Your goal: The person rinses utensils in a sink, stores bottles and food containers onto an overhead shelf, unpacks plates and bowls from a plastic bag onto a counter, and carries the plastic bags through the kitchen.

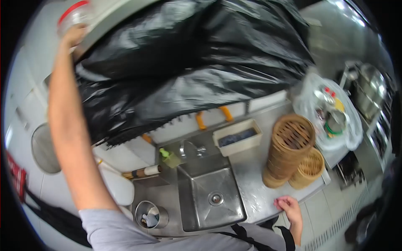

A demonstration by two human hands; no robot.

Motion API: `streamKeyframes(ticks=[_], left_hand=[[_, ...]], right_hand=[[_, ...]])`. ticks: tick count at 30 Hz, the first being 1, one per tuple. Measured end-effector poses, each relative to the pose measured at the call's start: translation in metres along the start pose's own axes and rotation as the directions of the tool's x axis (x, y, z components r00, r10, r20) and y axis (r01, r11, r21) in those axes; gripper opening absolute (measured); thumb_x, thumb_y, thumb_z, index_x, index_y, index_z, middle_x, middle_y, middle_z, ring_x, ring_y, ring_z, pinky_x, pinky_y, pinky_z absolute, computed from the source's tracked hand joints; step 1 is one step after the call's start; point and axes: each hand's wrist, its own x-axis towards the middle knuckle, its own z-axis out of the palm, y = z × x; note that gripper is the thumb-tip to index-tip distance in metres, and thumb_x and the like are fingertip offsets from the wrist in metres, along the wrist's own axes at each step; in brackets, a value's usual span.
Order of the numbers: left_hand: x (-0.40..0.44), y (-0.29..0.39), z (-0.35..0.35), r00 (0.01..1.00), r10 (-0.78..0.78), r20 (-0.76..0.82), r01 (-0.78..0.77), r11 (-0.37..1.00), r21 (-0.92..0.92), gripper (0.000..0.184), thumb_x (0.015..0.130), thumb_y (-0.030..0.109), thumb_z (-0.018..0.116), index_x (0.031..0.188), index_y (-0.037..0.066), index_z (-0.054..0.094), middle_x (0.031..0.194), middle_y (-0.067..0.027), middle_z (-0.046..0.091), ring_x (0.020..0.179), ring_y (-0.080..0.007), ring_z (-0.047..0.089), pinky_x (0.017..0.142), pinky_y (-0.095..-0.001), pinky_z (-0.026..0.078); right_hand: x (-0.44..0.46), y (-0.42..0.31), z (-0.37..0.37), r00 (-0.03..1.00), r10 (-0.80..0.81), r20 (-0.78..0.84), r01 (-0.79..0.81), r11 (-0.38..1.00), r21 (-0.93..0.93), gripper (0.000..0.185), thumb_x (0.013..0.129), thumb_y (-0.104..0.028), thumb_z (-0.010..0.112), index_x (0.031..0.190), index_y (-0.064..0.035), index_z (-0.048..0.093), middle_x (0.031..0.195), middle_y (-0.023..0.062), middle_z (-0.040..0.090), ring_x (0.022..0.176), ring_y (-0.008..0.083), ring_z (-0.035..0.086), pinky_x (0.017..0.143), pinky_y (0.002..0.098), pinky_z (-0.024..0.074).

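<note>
My left arm stretches up to the upper left. My left hand (74,35) is closed around the lower part of a clear plastic jar (78,16) with a red lid, beside the edge of a high surface. My right hand (291,209) hangs low at the counter's front edge, its fingers curled in and no object showing in them. Nearest to it are a tall stack of bamboo steamers (289,146) and a shorter steamer stack (308,167). Black plastic sheeting (197,58) drapes across the top, in front of me.
Below me is a steel sink (209,201) with a faucet (192,148). Around it stand a metal pot (161,215), a green pump bottle (169,158) and a cream bin (238,140). A full clear plastic bag (331,113) sits at right, near steel pots (370,92).
</note>
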Motion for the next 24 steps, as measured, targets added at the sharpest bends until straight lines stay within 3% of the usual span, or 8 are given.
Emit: streamKeyframes(ticks=[1,2,5,12,15,24], left_hand=[[0.002,-0.015,0.002,0.977,-0.193,-0.086,0.149,0.92,-0.362,0.046,0.083,0.017,0.05,0.125,-0.001,0.053,0.124,-0.0175,0.056,0.117,-0.0265,0.05,0.099,-0.0351,0.039],[0.01,-0.027,0.0,0.962,-0.222,-0.16,0.129,0.884,-0.449,0.046,0.083,0.017,0.05,0.125,-0.001,0.052,0.124,-0.0174,0.055,0.117,-0.0264,0.05,0.099,-0.0351,0.039],[0.02,-0.086,0.006,0.959,-0.231,-0.163,0.144,0.896,-0.419,0.048,0.082,0.017,0.051,0.126,-0.001,0.051,0.125,-0.0173,0.055,0.117,-0.0263,0.049,0.099,-0.0351,0.038],[0.013,-0.074,0.02,0.92,-0.386,-0.074,0.319,0.843,-0.434,0.05,0.081,0.018,0.052,0.127,-0.002,0.049,0.127,-0.017,0.053,0.118,-0.0259,0.048,0.1,-0.035,0.037],[0.017,-0.07,0.029,0.918,-0.393,-0.057,0.33,0.835,-0.44,0.052,0.08,0.018,0.053,0.127,-0.003,0.048,0.127,-0.0169,0.052,0.118,-0.0257,0.048,0.1,-0.035,0.036],[0.027,-0.083,0.044,0.935,-0.347,-0.07,0.279,0.844,-0.458,0.056,0.078,0.019,0.055,0.129,-0.004,0.046,0.129,-0.0166,0.05,0.118,-0.0252,0.046,0.1,-0.035,0.034]], right_hand=[[0.001,-0.002,-0.001,1.0,-0.012,0.003,0.013,0.999,-0.041,0.016,0.087,-0.007,0.06,0.1,0.0022,0.06,0.096,0.0104,0.066,0.087,0.0163,0.063,0.078,0.028,0.05],[0.001,-0.003,0.0,1.0,-0.025,-0.007,0.024,1.0,-0.013,0.017,0.088,-0.009,0.061,0.101,0.002,0.06,0.097,0.0095,0.066,0.089,0.0155,0.063,0.08,0.0281,0.0497],[0.002,-0.007,0.0,0.999,-0.012,0.037,0.011,1.0,0.014,0.018,0.089,-0.01,0.06,0.103,0.0012,0.06,0.096,0.0071,0.066,0.092,0.0132,0.061,0.081,0.0256,0.0482],[0.012,0.002,-0.003,0.997,-0.061,0.051,0.058,0.996,0.062,0.018,0.089,-0.009,0.061,0.103,0.0011,0.06,0.096,0.0045,0.064,0.09,0.0101,0.059,0.081,0.0249,0.0471],[0.016,-0.003,0.002,0.989,-0.078,0.126,0.077,0.997,0.009,0.019,0.089,-0.011,0.061,0.103,0.001,0.06,0.097,0.0048,0.064,0.092,0.0112,0.059,0.083,0.0258,0.0473],[0.008,0.007,-0.005,0.996,-0.039,0.081,0.039,0.999,0.007,0.02,0.088,-0.013,0.062,0.103,0.0005,0.061,0.097,0.0048,0.064,0.092,0.0111,0.059,0.082,0.0253,0.0473]])
